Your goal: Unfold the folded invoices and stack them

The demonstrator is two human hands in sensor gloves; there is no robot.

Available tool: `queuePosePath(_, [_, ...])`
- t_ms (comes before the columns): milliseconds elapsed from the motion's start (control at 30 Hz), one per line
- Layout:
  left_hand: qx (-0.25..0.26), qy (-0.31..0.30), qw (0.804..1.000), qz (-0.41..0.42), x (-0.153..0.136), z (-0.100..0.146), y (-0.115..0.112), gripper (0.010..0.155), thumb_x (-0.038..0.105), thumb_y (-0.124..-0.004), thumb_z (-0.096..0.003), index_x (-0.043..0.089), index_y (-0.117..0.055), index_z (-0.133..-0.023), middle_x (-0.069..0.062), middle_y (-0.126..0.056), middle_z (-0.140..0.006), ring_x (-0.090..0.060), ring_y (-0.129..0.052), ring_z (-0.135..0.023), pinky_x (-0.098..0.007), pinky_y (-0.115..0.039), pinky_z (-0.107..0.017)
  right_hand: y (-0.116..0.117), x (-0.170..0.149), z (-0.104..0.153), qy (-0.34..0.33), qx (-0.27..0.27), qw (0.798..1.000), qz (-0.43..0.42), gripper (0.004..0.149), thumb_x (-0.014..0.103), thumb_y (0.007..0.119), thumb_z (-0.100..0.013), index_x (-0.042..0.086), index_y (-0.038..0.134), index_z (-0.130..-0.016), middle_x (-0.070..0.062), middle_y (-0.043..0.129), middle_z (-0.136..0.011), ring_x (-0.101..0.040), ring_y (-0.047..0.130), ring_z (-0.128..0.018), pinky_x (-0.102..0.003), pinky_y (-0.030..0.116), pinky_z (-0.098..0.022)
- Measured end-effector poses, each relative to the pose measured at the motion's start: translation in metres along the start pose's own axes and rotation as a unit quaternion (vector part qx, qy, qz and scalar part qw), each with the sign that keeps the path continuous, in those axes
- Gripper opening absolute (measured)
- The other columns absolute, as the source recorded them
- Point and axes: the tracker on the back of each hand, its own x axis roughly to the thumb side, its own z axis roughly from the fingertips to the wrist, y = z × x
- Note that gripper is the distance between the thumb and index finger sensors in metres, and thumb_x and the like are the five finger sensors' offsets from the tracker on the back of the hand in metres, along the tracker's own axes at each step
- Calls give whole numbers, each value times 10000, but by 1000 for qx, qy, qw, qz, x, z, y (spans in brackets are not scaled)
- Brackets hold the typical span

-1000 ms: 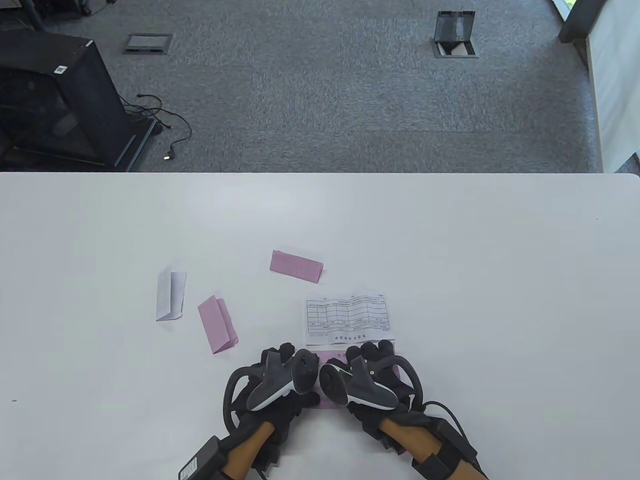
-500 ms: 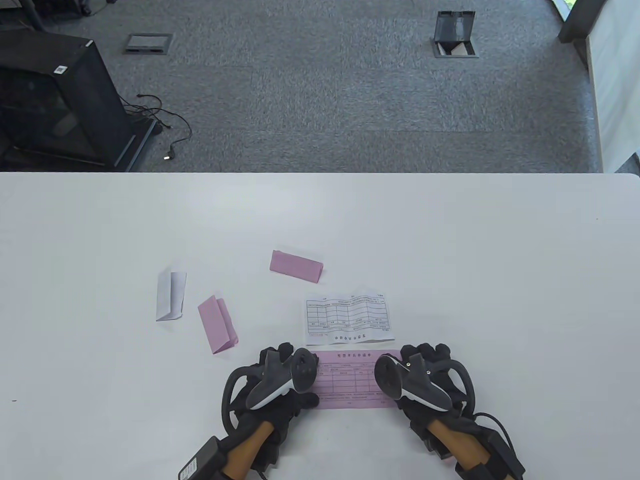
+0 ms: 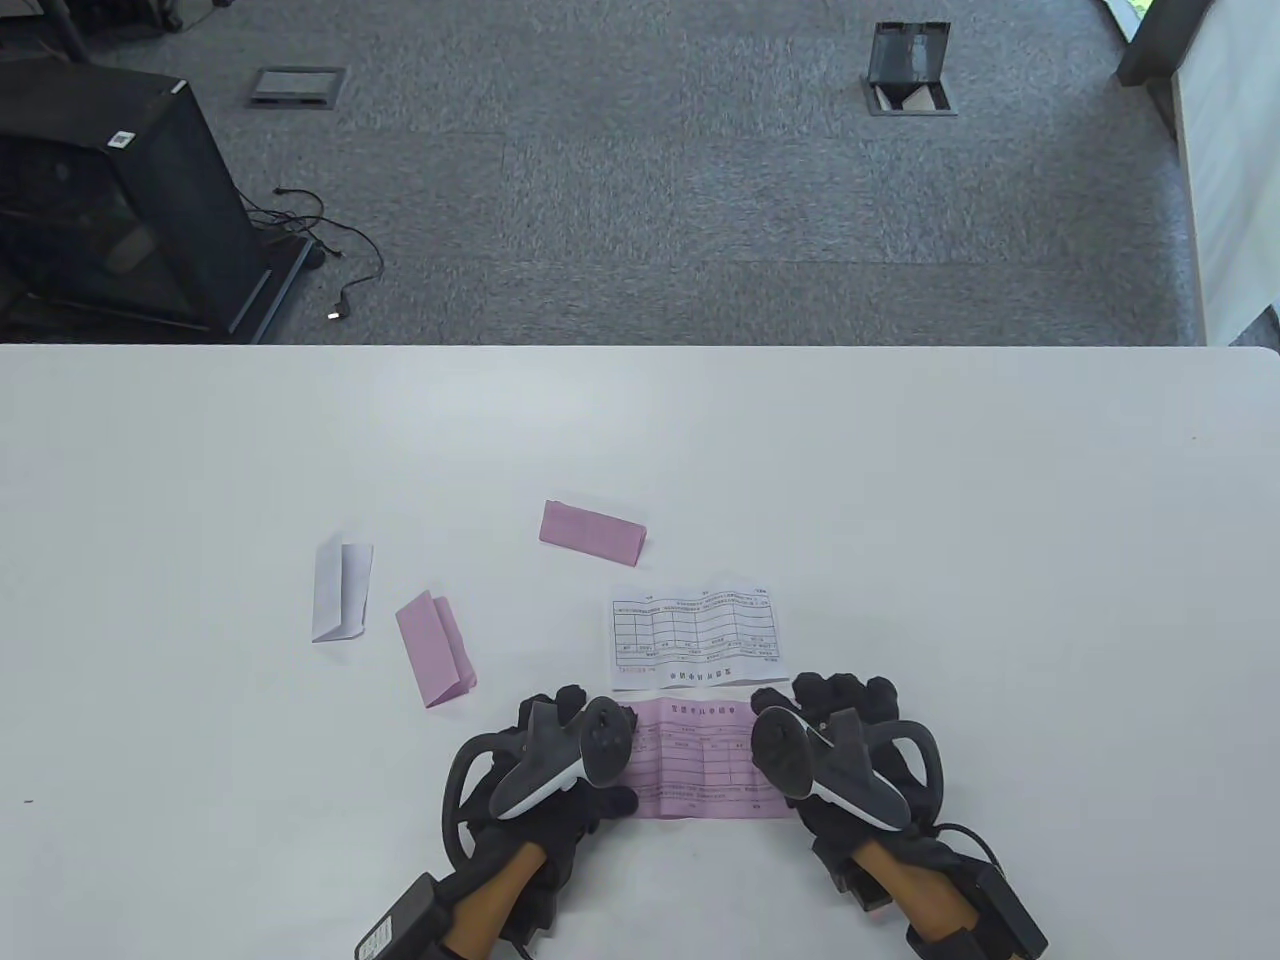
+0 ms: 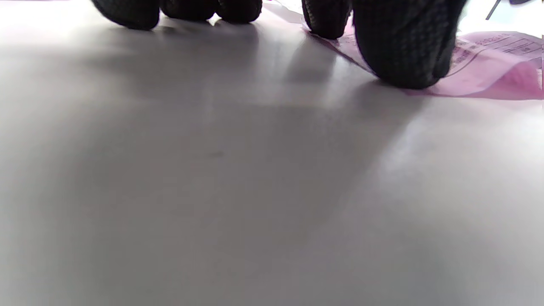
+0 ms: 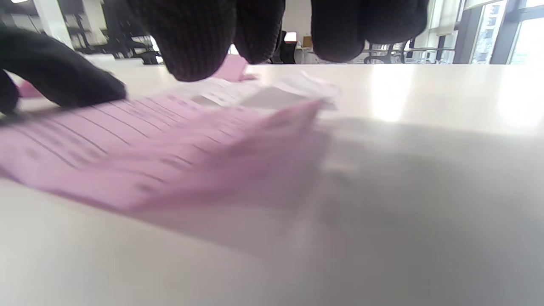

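Spreading the pink invoice (image 3: 695, 765) flat at the six o'clock edge of the table (image 3: 1000, 550), printed side up, one hand on each end. Pinning its nine o'clock end with the left hand (image 3: 545, 765): in the left wrist view, pressing the thumb (image 4: 399, 51) and one neighbouring finger down onto the sheet, with the other fingers resting on the bare table. Nothing curled round the paper there, just weight on it, probably to stop the sheet sliding while the far end gets smoothed. Hovering the right hand (image 3: 850, 760) over the three o'clock end, its fingertips (image 5: 191, 38) hanging loose and apart above the sheet in the right wrist view, gripping nothing. Springing up a little from its crease at that end, so likely needing one more flattening stroke.

Lying opened just at twelve o'clock of the pink sheet, the white invoice (image 3: 693, 637), seemingly the base of the stack; sliding the pink one onto it looks like the next step. Waiting unopened further out: a folded pink slip (image 3: 592, 529) at about eleven o'clock of the white sheet, a second folded pink slip (image 3: 436, 649) at nine o'clock, and a folded white slip (image 3: 342, 592) beyond that.
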Motion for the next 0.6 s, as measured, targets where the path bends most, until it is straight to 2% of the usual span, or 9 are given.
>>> queuePosePath(133, [0, -1, 1000, 1, 0, 0, 0, 789, 561, -816, -410, 456, -430, -1090, -117, -278, -1220, -426, -311, -1086, -609, -463, -753, 4, 36, -5, -50, 38, 998, -10, 601, 518, 705, -453, 360, 560, -1015, -188, 544, -1075, -487, 520, -950, -754, 376, -669])
queuePosePath(300, [-1, -2, 1000, 1, 0, 0, -1, 789, 563, -811, -412, 457, -422, -1091, -116, -270, -1219, -424, -302, -1086, -607, -455, -754, 19, 68, -15, -72, 64, 995, 12, 624, 535, 691, -451, 373, 526, -1031, -199, 489, -1098, -505, 463, -970, -758, 354, -671])
queuePosePath(433, [-1, -3, 1000, 2, 0, 0, -1, 789, 563, -808, -413, 456, -420, -1091, -114, -266, -1220, -422, -298, -1086, -607, -451, -754, 31, 75, -19, -73, 78, 994, 36, 622, 530, 698, -449, 366, 538, -1027, -199, 481, -1101, -507, 455, -972, -758, 354, -670])
queuePosePath(600, [-3, -3, 1000, 1, 0, 0, -1, 790, 566, -807, -412, 456, -415, -1090, -114, -260, -1219, -423, -294, -1086, -608, -449, -754, 31, 67, -17, -67, 75, 994, 50, 622, 517, 706, -446, 369, 532, -1025, -194, 498, -1094, -500, 476, -966, -757, 365, -667])
